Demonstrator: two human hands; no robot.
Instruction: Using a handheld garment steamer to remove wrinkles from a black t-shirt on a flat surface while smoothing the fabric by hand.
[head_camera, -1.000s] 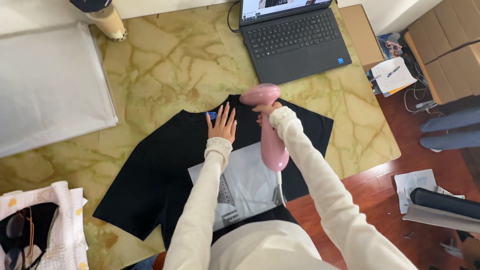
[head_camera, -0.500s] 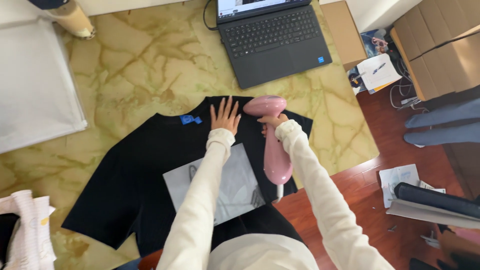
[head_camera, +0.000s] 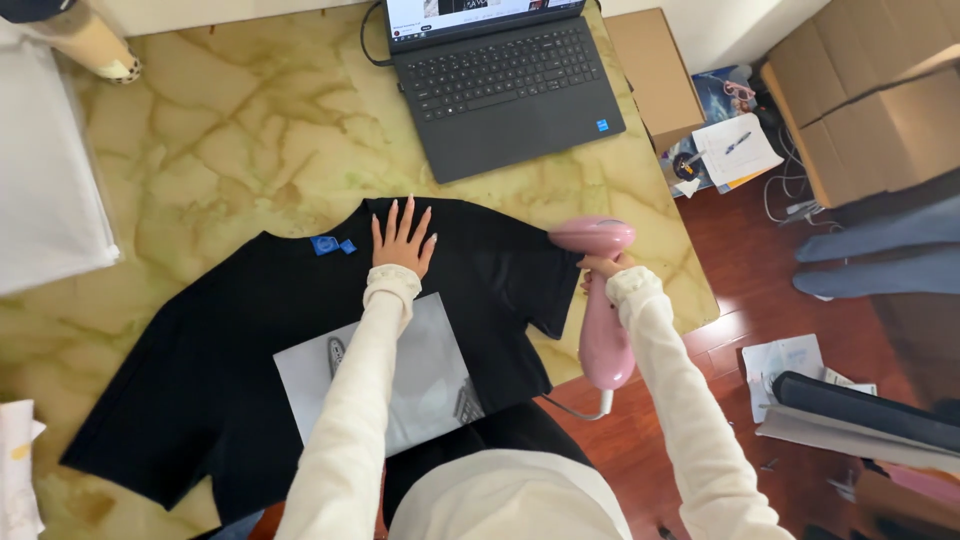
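Head view: our left hand (head_camera: 402, 243) presses, fingers spread, on the soft black T-shirt (head_camera: 250, 340) mid-frame; right hand (head_camera: 600, 267) grips the rigid pink steamer (head_camera: 603, 310) by its handle.

A yellow-green marble-patterned tabletop (head_camera: 230, 130) filled most of the view, lit evenly and softly. An open black laptop (head_camera: 505, 85) sat at its far edge, with a flat brown cardboard box (head_camera: 655, 75) just beside it. To the right lay a reddish-brown wooden plank floor (head_camera: 745, 265), scattered with loose white papers (head_camera: 790, 360) and a white notepad bearing a pen (head_camera: 738, 148). Stacked brown cardboard cartons (head_camera: 870, 100) stood in the far right corner. A white board (head_camera: 45, 190) rested on the table's left side.
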